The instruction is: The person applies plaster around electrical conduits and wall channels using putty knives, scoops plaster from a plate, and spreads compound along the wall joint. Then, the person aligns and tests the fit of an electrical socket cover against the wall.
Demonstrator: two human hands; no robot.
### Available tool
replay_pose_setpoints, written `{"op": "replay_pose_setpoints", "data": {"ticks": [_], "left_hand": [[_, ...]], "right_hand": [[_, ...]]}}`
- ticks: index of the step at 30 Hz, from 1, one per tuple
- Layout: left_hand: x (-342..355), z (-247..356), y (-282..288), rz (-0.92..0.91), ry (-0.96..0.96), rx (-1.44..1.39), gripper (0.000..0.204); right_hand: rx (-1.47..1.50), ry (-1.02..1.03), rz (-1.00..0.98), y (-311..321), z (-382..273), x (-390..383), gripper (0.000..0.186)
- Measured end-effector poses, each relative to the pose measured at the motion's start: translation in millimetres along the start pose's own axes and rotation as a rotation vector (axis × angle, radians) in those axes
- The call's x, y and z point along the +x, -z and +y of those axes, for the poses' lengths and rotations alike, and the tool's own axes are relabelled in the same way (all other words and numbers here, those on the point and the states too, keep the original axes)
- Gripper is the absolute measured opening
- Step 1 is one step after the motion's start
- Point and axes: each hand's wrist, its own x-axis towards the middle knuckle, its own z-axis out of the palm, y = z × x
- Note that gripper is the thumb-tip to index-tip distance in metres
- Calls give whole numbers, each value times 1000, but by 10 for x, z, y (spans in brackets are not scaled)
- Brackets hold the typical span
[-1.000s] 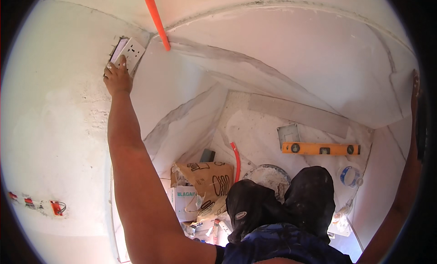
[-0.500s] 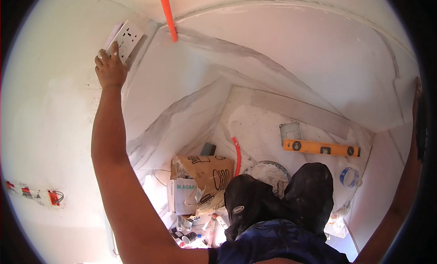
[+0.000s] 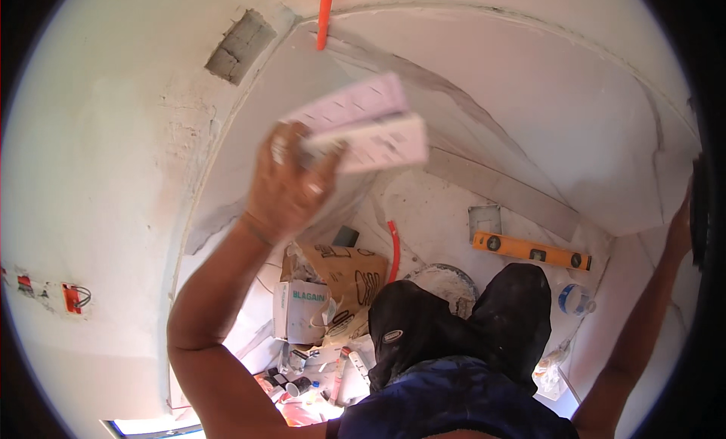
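Note:
My left hand [image 3: 286, 180] grips a white socket plate [image 3: 386, 142] together with a pinkish-white slotted panel [image 3: 352, 105] lying just behind it. Both are blurred by motion, in the air in front of the wall corner. White smears mark the fingers. Up on the left wall is a rectangular recess [image 3: 240, 47] with a rough grey inside. At the far right edge of the picture, my right hand [image 3: 681, 223] is beside a dark upright thing that I cannot make out; its fingers are mostly hidden.
An orange spirit level [image 3: 532, 251] lies on the floor near a grey metal box [image 3: 484, 220]. Below are a round container of white powder [image 3: 442, 276], a brown paper bag [image 3: 370, 276], a white carton [image 3: 302, 312] and a tape roll [image 3: 573, 299]. An orange pipe [image 3: 325, 15] hangs above.
The socket plate and panel have come away from the left wall with my left hand, moving right and nearer. The recess they covered now shows.

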Motion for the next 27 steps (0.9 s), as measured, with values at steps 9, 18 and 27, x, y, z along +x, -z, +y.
{"op": "replay_pose_setpoints", "data": {"ticks": [9, 18, 27], "left_hand": [[-110, 1295, -244, -134, -92, -418, 76], [-340, 2035, -695, -382, 175, -783, 74], [-588, 2270, -710, -108, 811, -1220, 83]], "right_hand": [[1563, -526, -831, -1318, -2051, -1464, 90], [1183, -1052, -1067, -1315, -1991, -1698, 66], [1024, -760, -1104, -1302, -2089, -1747, 78]]}}
